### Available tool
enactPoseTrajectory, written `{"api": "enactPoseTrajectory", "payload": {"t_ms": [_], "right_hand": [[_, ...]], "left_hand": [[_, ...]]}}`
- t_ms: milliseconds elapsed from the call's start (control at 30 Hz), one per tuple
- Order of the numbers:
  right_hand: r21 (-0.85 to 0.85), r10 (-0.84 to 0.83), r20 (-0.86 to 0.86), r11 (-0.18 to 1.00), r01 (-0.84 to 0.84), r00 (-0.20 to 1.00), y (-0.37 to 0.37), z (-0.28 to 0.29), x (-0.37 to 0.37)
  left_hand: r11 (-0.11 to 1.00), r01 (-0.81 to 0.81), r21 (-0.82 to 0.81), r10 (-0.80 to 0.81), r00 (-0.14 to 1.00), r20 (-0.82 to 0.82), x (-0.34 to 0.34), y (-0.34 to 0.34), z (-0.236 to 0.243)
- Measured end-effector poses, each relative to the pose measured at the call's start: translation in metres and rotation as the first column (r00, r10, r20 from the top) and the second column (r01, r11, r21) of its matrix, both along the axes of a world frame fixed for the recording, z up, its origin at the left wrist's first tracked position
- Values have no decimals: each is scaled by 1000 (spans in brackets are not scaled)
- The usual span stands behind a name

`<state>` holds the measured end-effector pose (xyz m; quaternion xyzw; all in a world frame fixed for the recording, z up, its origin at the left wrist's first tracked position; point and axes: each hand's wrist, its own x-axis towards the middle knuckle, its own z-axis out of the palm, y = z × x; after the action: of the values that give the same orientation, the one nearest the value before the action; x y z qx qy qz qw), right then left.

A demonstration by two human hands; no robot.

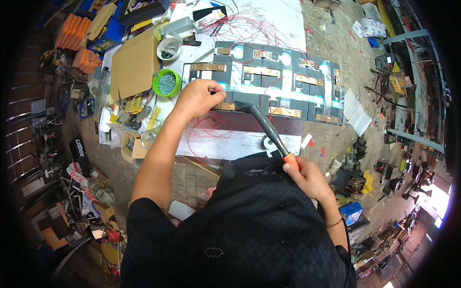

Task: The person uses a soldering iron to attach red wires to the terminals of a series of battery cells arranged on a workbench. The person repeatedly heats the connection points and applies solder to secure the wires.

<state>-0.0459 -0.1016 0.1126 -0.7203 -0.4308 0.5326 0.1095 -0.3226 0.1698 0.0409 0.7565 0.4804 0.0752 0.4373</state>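
A block of black battery cells (283, 98) lies across the white table, joined by copper busbars (261, 71) and strips of clear tape. My left hand (199, 98) rests at its near left corner, thumb and fingers pinched together; what they hold, if anything, is hidden. In my right hand (307, 177) is the orange grip of a long wrench (266, 126) with a dark shaft. The wrench's head reaches the near edge of the cells, beside a copper busbar (225, 106) close to my left fingers. Thin red wires (209, 132) trail below and over the block.
Left of the cells stand a green tub (166, 83) of small metal fasteners, a clear container (169, 48) and a cardboard box (134, 67). Loose red wires (254, 29) tangle at the far side. A white roll (269, 142) sits near the front edge, and clutter covers the floor around.
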Motion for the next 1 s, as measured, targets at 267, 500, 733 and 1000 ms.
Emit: {"api": "enactPoseTrajectory", "payload": {"t_ms": [267,500,733,1000], "right_hand": [[2,8,51,1000,-8,999,-2,-4,-6],[27,17,97,999,-20,995,-5,-7,-8],[-11,44,125,999,-43,991,5,0,-12],[-32,47,138,999,-43,989,6,2,-13]], "left_hand": [[999,12,-42,-12,1000,3,3,3,0],[1000,-12,-26,13,1000,8,4,0,-2],[999,-24,-38,24,1000,-14,5,0,-2],[1000,-22,-17,21,999,-25,4,0,-4]]}}
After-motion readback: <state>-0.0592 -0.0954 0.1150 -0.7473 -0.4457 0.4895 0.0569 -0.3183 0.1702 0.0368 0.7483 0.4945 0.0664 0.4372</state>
